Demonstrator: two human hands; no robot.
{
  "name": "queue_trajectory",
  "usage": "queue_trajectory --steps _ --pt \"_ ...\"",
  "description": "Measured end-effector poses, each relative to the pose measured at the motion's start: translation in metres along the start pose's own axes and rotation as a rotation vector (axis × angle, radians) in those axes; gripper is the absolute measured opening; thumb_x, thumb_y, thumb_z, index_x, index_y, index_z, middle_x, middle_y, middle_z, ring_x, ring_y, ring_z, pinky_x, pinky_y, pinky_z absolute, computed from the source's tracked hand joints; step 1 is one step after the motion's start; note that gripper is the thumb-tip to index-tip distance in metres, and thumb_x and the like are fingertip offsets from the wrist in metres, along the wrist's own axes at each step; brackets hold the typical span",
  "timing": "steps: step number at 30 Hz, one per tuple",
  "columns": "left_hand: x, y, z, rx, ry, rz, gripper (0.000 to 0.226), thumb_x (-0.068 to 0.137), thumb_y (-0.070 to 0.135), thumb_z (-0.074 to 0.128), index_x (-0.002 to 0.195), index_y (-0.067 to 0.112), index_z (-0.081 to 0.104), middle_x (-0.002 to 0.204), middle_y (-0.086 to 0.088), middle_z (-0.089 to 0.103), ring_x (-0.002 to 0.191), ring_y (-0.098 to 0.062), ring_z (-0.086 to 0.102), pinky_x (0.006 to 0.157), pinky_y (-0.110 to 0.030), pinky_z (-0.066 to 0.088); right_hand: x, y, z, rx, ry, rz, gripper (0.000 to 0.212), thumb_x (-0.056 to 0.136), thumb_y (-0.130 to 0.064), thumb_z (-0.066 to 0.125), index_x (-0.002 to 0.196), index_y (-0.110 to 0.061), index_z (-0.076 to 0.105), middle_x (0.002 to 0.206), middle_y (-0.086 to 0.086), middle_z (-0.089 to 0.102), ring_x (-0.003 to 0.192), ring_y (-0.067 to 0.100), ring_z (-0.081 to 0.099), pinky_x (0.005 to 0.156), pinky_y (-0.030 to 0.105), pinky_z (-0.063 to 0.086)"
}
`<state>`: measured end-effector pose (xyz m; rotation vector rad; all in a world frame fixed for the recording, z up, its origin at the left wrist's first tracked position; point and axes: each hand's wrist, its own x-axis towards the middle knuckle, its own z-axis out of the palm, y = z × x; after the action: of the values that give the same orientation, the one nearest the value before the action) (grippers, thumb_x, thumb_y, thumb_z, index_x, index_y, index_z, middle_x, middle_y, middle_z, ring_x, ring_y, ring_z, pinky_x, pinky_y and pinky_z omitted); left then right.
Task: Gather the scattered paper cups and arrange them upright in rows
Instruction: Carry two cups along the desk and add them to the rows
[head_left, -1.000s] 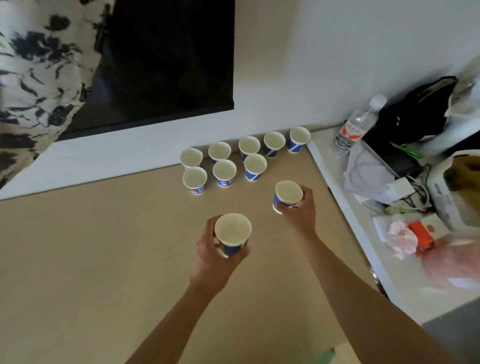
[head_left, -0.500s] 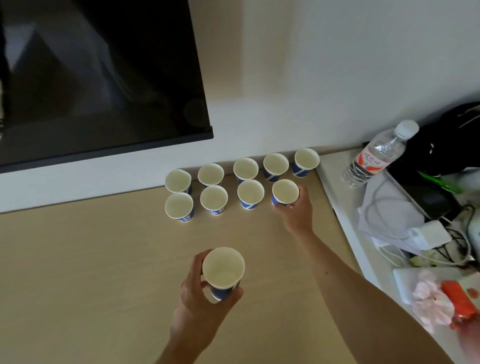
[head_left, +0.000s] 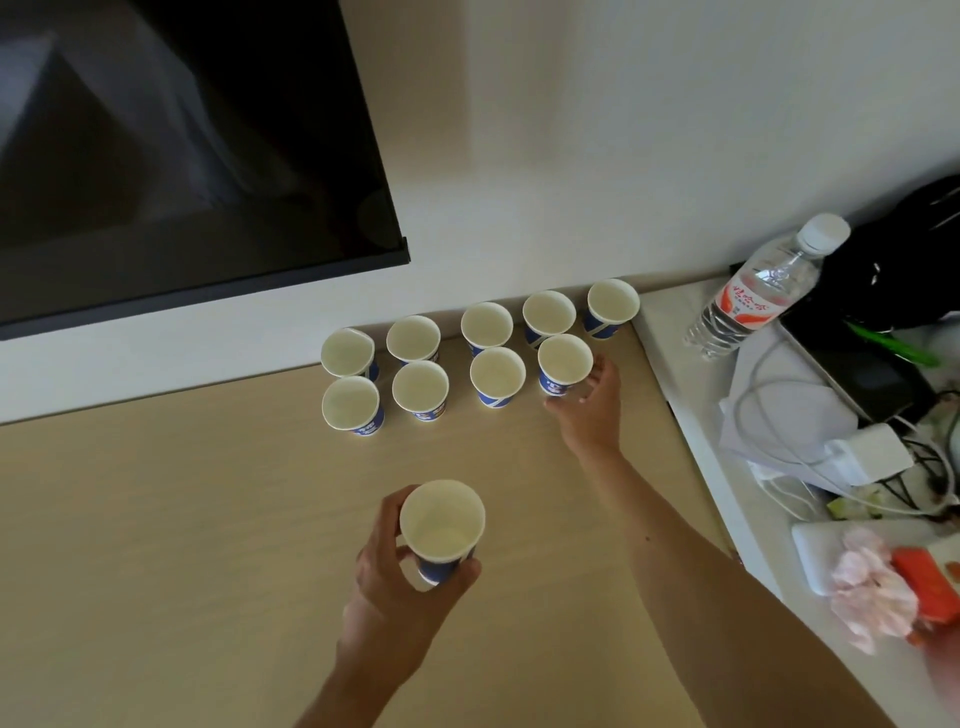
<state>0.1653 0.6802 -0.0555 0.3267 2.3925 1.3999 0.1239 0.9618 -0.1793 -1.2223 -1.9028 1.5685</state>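
Back row (head_left: 487, 325): five cups upright along the wall, 12 o'clock.
Front row (head_left: 420, 387): now four upright. The fourth cup (head_left: 565, 364), carried in the air a second ago, stands on the desk (head_left: 208, 519) at the row's 3 o'clock end.
Right hand (head_left: 589, 402): thumb and fingers loosely curled round that cup, not yet off it.
Left hand (head_left: 400, 582): wrapped round the last cup (head_left: 441, 525), upright, at 6 o'clock.
Remaining, by judgement: one slot at the front row's 3 o'clock end.

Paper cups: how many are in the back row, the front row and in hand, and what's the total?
Back-row cups: 5
Front-row cups: 4, with the right hand at the end one
Held cup, in the left hand grip: 1
Total: 10
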Motion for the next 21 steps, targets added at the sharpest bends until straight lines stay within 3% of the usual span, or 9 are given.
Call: queue_trajectory --steps 2,4,7,9,11,16,19,21 --pt "0.002 0.006 0.003 -0.005 0.032 -0.007 0.069 0.063 0.019 0.091 0.119 0.032 0.052 0.112 0.021 0.064 0.103 -0.005 0.065 0.08 -0.03 0.058 -0.026 0.002 -0.005 -0.016 0.065 0.037 0.086 0.073 0.0 0.077 0.147 -0.015 0.035 0.138 0.001 0.043 0.119 0.012 0.049 0.1 0.032 0.046" --pt "0.007 0.014 0.006 -0.019 0.042 -0.019 0.067 0.063 0.022 0.092 0.116 0.034 0.052 0.111 0.023 0.064 0.102 -0.003 0.064 0.081 -0.031 0.057 -0.056 -0.001 -0.014 0.023 0.033 0.01 0.073 0.074 -0.002 0.073 0.137 -0.024 0.046 0.128 -0.005 0.051 0.113 0.01 0.054 0.091 0.032 0.046" --pt "0.019 0.025 0.013 -0.064 0.015 0.008 0.062 0.065 0.02 0.09 0.115 0.029 0.055 0.111 0.018 0.065 0.106 -0.007 0.063 0.086 -0.025 0.056 -0.091 -0.016 -0.033 0.095 -0.336 -0.092 0.055 0.066 -0.01 0.073 0.115 -0.034 0.06 0.111 -0.009 0.068 0.105 0.011 0.063 0.083 0.031 0.044" --pt "0.027 0.033 0.018 -0.067 -0.009 0.043 0.061 0.065 0.015 0.09 0.115 0.027 0.057 0.113 0.013 0.064 0.108 -0.005 0.061 0.086 -0.019 0.054 -0.109 -0.031 -0.046 0.075 -0.61 -0.185 0.06 0.066 -0.016 0.078 0.12 -0.034 0.06 0.115 -0.01 0.068 0.11 0.014 0.062 0.086 0.026 0.045" --pt "0.033 0.04 0.023 -0.056 -0.04 0.074 0.064 0.065 0.01 0.09 0.117 0.029 0.056 0.116 0.008 0.061 0.109 0.001 0.059 0.085 -0.015 0.052 -0.121 -0.041 -0.055 -0.019 -0.744 -0.228 0.069 0.066 -0.026 0.083 0.128 -0.037 0.055 0.119 -0.017 0.065 0.11 0.011 0.059 0.088 0.022 0.045" --pt "0.037 0.051 0.033 -0.065 -0.16 0.09 0.065 0.066 0.012 0.089 0.121 0.029 0.059 0.117 0.012 0.062 0.107 -0.003 0.061 0.085 -0.021 0.053 -0.132 -0.048 -0.073 -0.147 -0.632 -0.263 0.075 0.057 -0.045 0.082 0.124 -0.041 0.05 0.106 -0.03 0.059 0.097 0.002 0.053 0.084 0.018 0.043" --pt "0.036 0.053 0.04 -0.063 -0.229 0.1 0.071 0.067 0.017 0.089 0.129 0.028 0.056 0.12 0.015 0.064 0.107 -0.001 0.061 0.081 -0.02 0.053 -0.133 -0.042 -0.079 -0.086 -0.543 -0.286 0.069 0.062 -0.045 0.08 0.125 -0.033 0.053 0.107 -0.021 0.062 0.095 0.012 0.054 0.082 0.026 0.045" --pt "0.034 0.05 0.043 -0.048 -0.247 0.078 0.081 0.067 0.025 0.091 0.137 0.028 0.05 0.124 0.016 0.062 0.113 -0.001 0.058 0.085 -0.02 0.052 -0.129 -0.033 -0.083 -0.006 -0.422 -0.284 0.067 0.065 -0.044 0.082 0.124 -0.027 0.055 0.108 -0.017 0.063 0.097 0.012 0.057 0.083 0.021 0.045"
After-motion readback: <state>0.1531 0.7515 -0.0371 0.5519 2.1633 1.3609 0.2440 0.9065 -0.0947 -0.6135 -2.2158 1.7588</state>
